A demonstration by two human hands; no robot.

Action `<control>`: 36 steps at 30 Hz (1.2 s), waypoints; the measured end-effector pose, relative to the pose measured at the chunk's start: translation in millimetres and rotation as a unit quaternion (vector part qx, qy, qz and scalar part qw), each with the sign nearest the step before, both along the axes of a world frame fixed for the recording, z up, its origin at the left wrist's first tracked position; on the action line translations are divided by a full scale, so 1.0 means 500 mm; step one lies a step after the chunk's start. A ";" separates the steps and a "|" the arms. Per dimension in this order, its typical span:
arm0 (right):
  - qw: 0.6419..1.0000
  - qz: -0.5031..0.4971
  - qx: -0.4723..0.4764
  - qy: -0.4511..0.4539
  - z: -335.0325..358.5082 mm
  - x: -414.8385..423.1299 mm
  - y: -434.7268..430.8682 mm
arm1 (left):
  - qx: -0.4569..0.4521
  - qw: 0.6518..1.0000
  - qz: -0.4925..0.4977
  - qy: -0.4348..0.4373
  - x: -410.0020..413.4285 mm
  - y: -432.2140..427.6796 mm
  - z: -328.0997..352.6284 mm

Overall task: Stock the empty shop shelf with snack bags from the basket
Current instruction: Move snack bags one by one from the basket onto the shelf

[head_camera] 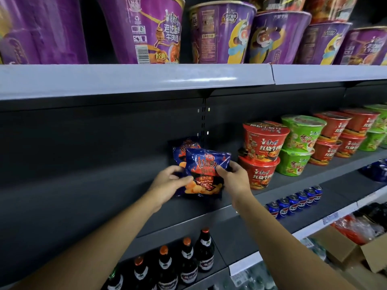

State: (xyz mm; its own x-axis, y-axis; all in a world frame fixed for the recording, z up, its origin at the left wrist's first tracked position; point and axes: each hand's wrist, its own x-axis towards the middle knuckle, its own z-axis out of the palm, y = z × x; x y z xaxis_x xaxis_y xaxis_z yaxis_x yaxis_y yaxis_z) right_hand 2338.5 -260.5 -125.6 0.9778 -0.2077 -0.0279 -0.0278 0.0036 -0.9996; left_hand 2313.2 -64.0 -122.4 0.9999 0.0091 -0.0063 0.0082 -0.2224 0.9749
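A dark blue snack bag (206, 164) with orange chips printed on it stands on the dark grey middle shelf (88, 197). My left hand (169, 183) grips its left edge with curled fingers. My right hand (232, 176) holds its right edge, thumb on the front. A second, matching blue bag (186, 146) stands just behind it, against the shelf's back panel. Left of the bags the shelf is bare. No basket is in view.
Red and green noodle bowls (263, 143) are stacked right of the bags. Purple noodle cups (222, 32) fill the shelf above. Below are dark bottles (188, 260) and blue cans (293, 203). Cardboard boxes (356, 252) sit at the lower right.
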 end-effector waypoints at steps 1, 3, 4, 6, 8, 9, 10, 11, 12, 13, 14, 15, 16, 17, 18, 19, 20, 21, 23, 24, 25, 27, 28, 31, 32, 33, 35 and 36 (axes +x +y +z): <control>1.000 -0.007 -0.014 -0.005 0.003 0.014 0.005 | 0.007 1.000 0.008 -0.008 0.012 -0.004 -0.004; 0.999 -0.027 -0.035 -0.009 0.005 0.048 0.015 | 0.017 0.999 0.026 -0.020 0.042 -0.008 -0.017; 0.999 -0.031 -0.042 -0.008 0.001 0.067 0.020 | 0.021 0.999 0.035 -0.022 0.061 -0.009 -0.027; 0.998 -0.025 -0.058 -0.006 -0.006 0.106 0.031 | 0.038 0.997 0.058 -0.020 0.098 -0.009 -0.043; 0.997 -0.023 -0.071 -0.011 -0.018 0.147 0.042 | 0.051 0.996 0.077 -0.011 0.131 -0.010 -0.058; 0.997 -0.023 -0.078 -0.014 -0.024 0.165 0.046 | 0.048 0.995 0.084 -0.006 0.145 -0.010 -0.064; 0.996 -0.024 -0.090 -0.019 -0.031 0.182 0.051 | 0.041 0.995 0.091 -0.002 0.158 -0.010 -0.069; 0.994 -0.027 -0.107 -0.024 -0.036 0.195 0.055 | 0.035 0.994 0.101 0.001 0.171 -0.009 -0.074; 0.991 -0.032 -0.127 -0.031 -0.042 0.207 0.060 | 0.030 0.993 0.110 0.002 0.184 -0.008 -0.078; 0.987 -0.040 -0.152 -0.036 -0.050 0.220 0.064 | 0.027 0.992 0.120 0.003 0.196 -0.006 -0.081; 0.982 -0.047 -0.177 -0.038 -0.059 0.232 0.067 | 0.028 0.991 0.128 0.007 0.209 -0.002 -0.085; 0.980 -0.050 -0.192 -0.031 -0.064 0.240 0.071 | 0.030 0.990 0.135 0.010 0.219 0.001 -0.087; 0.980 -0.046 -0.192 -0.023 -0.067 0.246 0.074 | 0.032 0.990 0.139 0.015 0.227 0.004 -0.090; 0.982 -0.039 -0.183 -0.016 -0.069 0.251 0.077 | 0.030 0.989 0.143 0.023 0.235 0.007 -0.093; 0.984 -0.034 -0.175 -0.013 -0.069 0.254 0.079 | 0.025 0.989 0.143 0.031 0.239 0.009 -0.094; 0.985 -0.030 -0.172 -0.013 -0.068 0.254 0.081 | 0.018 0.989 0.145 0.037 0.241 0.010 -0.094; 0.985 -0.028 -0.171 -0.013 -0.068 0.256 0.081 | 0.015 0.988 0.147 0.038 0.239 0.010 -0.092; 0.985 -0.026 -0.172 -0.009 -0.064 0.251 0.080 | 0.027 0.987 0.155 0.032 0.237 0.011 -0.091; 0.985 -0.027 -0.170 -0.001 -0.052 0.240 0.076 | 0.093 0.979 0.180 -0.004 0.229 0.016 -0.085; 0.986 -0.031 -0.162 0.004 -0.046 0.234 0.070 | 0.114 0.975 0.190 -0.021 0.221 0.018 -0.078; 0.988 -0.034 -0.151 0.006 -0.040 0.226 0.065 | 0.121 0.973 0.194 -0.031 0.211 0.020 -0.069; 0.991 -0.029 -0.132 0.003 -0.031 0.206 0.052 | 0.115 0.974 0.192 -0.043 0.191 0.020 -0.051; 0.992 -0.025 -0.124 -0.002 -0.026 0.194 0.044 | 0.109 0.975 0.189 -0.050 0.180 0.016 -0.040; 0.996 -0.013 -0.081 -0.017 -0.001 0.142 0.016 | 0.102 0.976 0.175 -0.077 0.140 -0.008 -0.011; 0.998 -0.005 -0.062 -0.021 0.011 0.118 0.006 | 0.097 0.978 0.166 -0.085 0.125 -0.021 -0.002; 0.999 0.005 -0.048 -0.024 0.022 0.092 -0.006 | 0.088 0.979 0.154 -0.095 0.108 -0.038 0.006; 0.999 0.016 -0.035 -0.030 0.040 0.035 -0.031 | 0.084 0.984 0.118 -0.108 0.071 -0.078 0.022; 0.999 0.016 -0.026 -0.034 0.045 0.006 -0.045 | 0.079 0.986 0.095 -0.114 0.051 -0.102 0.027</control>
